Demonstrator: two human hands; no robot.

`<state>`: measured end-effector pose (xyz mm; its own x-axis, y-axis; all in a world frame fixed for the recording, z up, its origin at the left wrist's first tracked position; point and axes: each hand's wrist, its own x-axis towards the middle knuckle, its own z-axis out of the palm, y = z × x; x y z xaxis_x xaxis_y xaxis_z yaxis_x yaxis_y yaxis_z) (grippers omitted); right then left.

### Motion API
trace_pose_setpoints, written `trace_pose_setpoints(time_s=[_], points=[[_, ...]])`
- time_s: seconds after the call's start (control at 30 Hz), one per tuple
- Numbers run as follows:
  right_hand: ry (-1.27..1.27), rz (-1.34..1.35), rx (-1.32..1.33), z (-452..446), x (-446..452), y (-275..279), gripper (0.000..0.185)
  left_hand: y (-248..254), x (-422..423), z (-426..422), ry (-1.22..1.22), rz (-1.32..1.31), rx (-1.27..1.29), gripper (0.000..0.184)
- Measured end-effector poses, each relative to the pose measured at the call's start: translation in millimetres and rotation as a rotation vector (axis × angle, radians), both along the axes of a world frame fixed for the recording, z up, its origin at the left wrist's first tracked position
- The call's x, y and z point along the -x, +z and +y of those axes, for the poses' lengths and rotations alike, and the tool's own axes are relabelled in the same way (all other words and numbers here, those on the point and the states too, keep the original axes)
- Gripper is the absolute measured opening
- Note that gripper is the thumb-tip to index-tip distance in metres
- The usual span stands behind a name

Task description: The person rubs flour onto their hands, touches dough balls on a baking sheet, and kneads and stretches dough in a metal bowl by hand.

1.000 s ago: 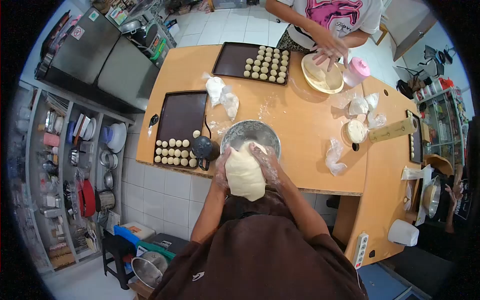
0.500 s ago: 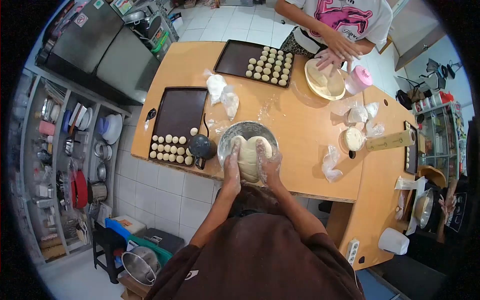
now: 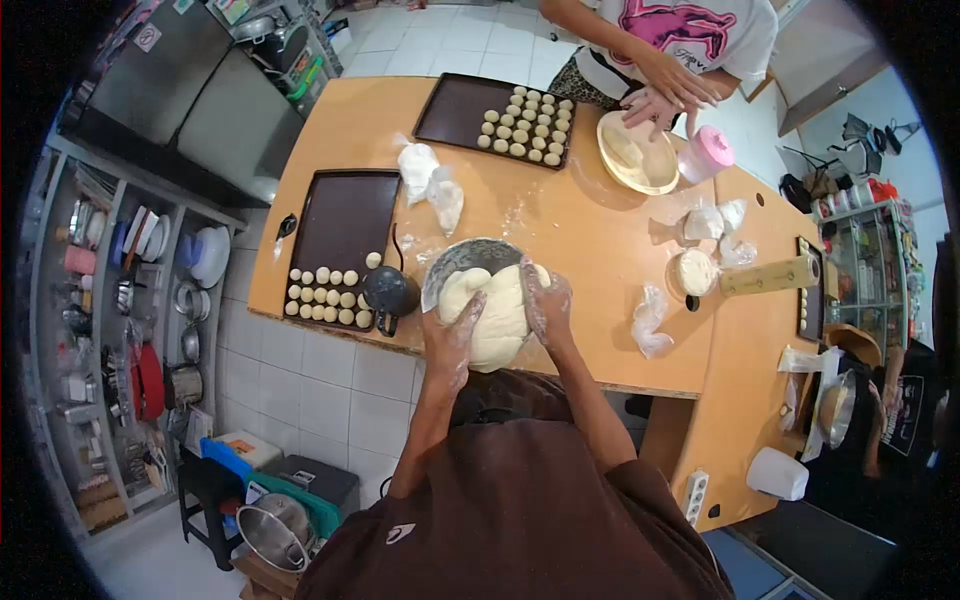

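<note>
A large lump of pale dough point(image 3: 500, 325) is held between my two hands, over the near part of a metal bowl point(image 3: 478, 252). My left hand point(image 3: 452, 340), dusted with flour, grips the dough's left side, its thumb pressing near a folded lobe. On the right side, my right hand point(image 3: 547, 305) clasps the dough with fingers toward the bowl. The dough hangs toward me past the bowl's near rim and hides much of the bowl. A dark rounded container with a handle point(image 3: 391, 292) stands just left of my left hand.
Dark trays with dough balls lie at left point(image 3: 345, 215) and at the back point(image 3: 450, 108). Bags of white powder point(image 3: 418, 170) sit between them. Across the table a co-worker's hands point(image 3: 665, 95) are above a yellowish bowl point(image 3: 640, 185). A plastic-wrap roll point(image 3: 770, 278) lies at right.
The dough has been lifted and drawn toward me, and it looks wider and more folded. My hands have moved apart around it. The whole view has shifted slightly.
</note>
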<state>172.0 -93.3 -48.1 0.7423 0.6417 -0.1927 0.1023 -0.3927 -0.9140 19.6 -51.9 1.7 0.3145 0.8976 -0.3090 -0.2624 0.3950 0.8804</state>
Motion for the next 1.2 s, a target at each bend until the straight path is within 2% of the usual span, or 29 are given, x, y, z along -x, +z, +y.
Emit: trace_pose_setpoints(time_s=[0.1, 0.27, 0.33, 0.47, 0.57, 0.63, 0.77, 0.87, 0.93, 1.07, 1.13, 1.17, 1.2], points=[[0.053, -0.011, 0.087, -1, -2, 14, 0.046, 12, 11, -3, -0.061, -0.031, 0.132, 0.039], [0.091, -0.064, 0.081, 3, -8, -4, 0.047, 19, 22, -7, -0.004, -0.081, 0.108, 0.040], [0.082, -0.086, 0.104, 4, -12, -16, 0.047, 30, 28, -9, -0.028, -0.085, 0.149, 0.042], [0.067, -0.135, 0.086, 6, -14, -7, 0.047, 60, 37, -14, -0.053, -0.131, 0.175, 0.043], [-0.009, -0.187, 0.005, 10, -15, -12, 0.038, 76, 45, -18, -0.061, -0.174, 0.169, 0.043], [0.007, -0.185, 0.045, 11, -19, -10, 0.042, 91, 48, -20, -0.050, -0.187, 0.172, 0.044], [-0.040, -0.200, 0.027, 11, -16, 13, 0.041, 95, 62, -24, -0.097, -0.132, 0.222, 0.046], [-0.022, -0.064, 0.016, 9, -22, 10, 0.039, 100, 68, -24, -0.124, -0.118, 0.247, 0.047], [-0.026, -0.126, 0.044, 11, -23, 14, 0.040, 102, 69, -24, -0.133, -0.134, 0.235, 0.047], [-0.098, -0.345, 0.073, 25, -32, -1, 0.039, 64, 54, -19, -0.114, -0.081, 0.159, 0.044], [-0.109, -0.389, 0.037, 29, -20, 14, 0.039, 36, 42, -12, -0.092, 0.046, 0.083, 0.042], [-0.119, -0.412, 0.021, 30, -10, 27, 0.039, 27, 36, -9, -0.051, 0.035, 0.130, 0.041], [-0.014, -0.289, -0.119, 25, 12, 43, 0.039, 20, 30, -7, -0.012, 0.022, 0.178, 0.041]])
